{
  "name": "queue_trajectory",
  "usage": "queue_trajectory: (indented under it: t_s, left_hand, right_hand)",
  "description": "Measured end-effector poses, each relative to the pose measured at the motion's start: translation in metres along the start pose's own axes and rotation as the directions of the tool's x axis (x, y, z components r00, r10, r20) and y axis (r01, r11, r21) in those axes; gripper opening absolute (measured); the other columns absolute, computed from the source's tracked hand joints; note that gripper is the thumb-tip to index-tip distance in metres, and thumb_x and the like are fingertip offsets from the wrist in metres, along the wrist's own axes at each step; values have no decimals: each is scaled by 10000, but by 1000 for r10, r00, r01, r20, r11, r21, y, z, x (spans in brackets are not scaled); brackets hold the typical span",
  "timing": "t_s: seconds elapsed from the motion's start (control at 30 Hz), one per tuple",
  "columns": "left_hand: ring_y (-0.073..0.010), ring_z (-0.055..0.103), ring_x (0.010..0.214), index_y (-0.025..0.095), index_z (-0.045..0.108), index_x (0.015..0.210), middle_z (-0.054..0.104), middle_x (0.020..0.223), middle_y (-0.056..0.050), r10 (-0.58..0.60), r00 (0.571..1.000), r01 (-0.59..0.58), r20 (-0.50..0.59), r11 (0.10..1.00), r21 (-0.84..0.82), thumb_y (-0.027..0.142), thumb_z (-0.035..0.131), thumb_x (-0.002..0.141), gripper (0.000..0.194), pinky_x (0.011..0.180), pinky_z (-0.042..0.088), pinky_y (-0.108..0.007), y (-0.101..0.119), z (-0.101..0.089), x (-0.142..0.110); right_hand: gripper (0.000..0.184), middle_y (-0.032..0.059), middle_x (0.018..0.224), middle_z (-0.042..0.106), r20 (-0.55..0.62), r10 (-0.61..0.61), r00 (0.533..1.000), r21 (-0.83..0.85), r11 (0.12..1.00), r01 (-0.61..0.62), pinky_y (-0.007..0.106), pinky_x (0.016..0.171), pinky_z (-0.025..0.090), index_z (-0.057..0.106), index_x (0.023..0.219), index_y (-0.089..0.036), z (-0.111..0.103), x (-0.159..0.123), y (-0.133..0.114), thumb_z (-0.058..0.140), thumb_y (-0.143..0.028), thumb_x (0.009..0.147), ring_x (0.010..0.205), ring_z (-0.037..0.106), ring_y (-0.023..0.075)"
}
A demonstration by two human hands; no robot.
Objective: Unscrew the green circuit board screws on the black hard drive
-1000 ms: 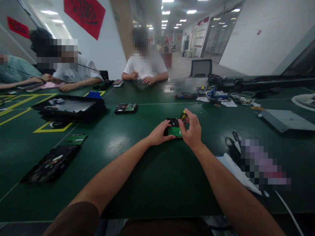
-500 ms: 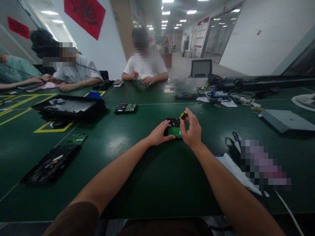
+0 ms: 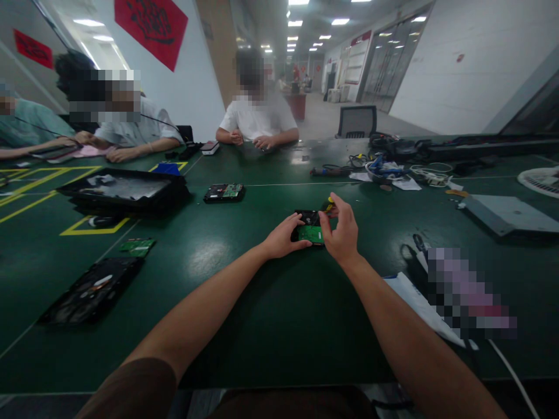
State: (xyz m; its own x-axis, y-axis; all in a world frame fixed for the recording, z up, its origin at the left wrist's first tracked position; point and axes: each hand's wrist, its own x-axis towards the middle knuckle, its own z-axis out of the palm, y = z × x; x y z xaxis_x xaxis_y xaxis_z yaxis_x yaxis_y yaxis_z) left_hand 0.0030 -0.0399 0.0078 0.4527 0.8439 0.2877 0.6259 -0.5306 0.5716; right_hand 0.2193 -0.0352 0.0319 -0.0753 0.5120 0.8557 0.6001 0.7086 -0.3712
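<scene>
A black hard drive with a green circuit board (image 3: 310,234) lies flat on the table in front of me. My left hand (image 3: 285,234) grips its left end, the fingers on the far side and the thumb at the near edge. Over the drive's right end, my right hand (image 3: 340,230) is closed around a screwdriver with a yellow and black handle (image 3: 331,202). The fingers cover most of this tool, and its tip is hidden.
On the green table (image 3: 262,326), a second hard drive (image 3: 223,192) lies farther back. Black trays (image 3: 124,195), an opened black casing (image 3: 94,288) and a loose circuit board (image 3: 138,247) are at left. Cables (image 3: 386,167) and a grey metal box (image 3: 510,212) are at right. People sit opposite.
The screwdriver handle has turned within my right fingers, showing a different side. My left hand and the hard drive have stayed in place.
</scene>
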Motion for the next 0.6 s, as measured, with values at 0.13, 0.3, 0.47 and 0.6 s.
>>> queue_trajectory:
  t_s: [0.13,0.3,0.47,0.6]
  left_hand:
    - [-336,314,1588,189,558,1404,440,1638,-180,9,1000,-9,-7,1000,0,559,795,841,715,1289,319,-534,0,0,0]
    - [-336,326,1584,186,572,1374,446,1634,-181,13,1000,-13,-15,1000,-6,538,805,837,683,1288,325,-528,1,1,0]
    - [-340,330,1581,204,576,1374,455,1630,-166,0,1000,0,-10,1000,-9,538,813,827,684,1283,332,-541,2,0,0]
    - [-338,325,1584,190,570,1387,448,1632,-177,-2,1000,3,-8,1000,3,560,798,834,703,1287,327,-533,1,1,0]
  right_hand:
    - [568,132,1409,618,5,-22,1000,14,1000,22,490,931,643,392,1583,-293,0,0,0,542,-315,1035,1103,692,271]
    - [549,138,1404,624,3,-2,1000,18,1000,2,479,914,646,409,1567,-270,1,-1,0,541,-329,1037,1083,698,267]
    - [565,142,1402,622,-1,8,1000,10,1000,-8,491,906,647,407,1565,-272,1,-1,1,567,-336,1028,1091,691,279]
    - [565,133,1420,611,1,-1,1000,19,1000,1,476,905,647,386,1579,-290,0,-1,0,545,-299,1036,1089,693,266]
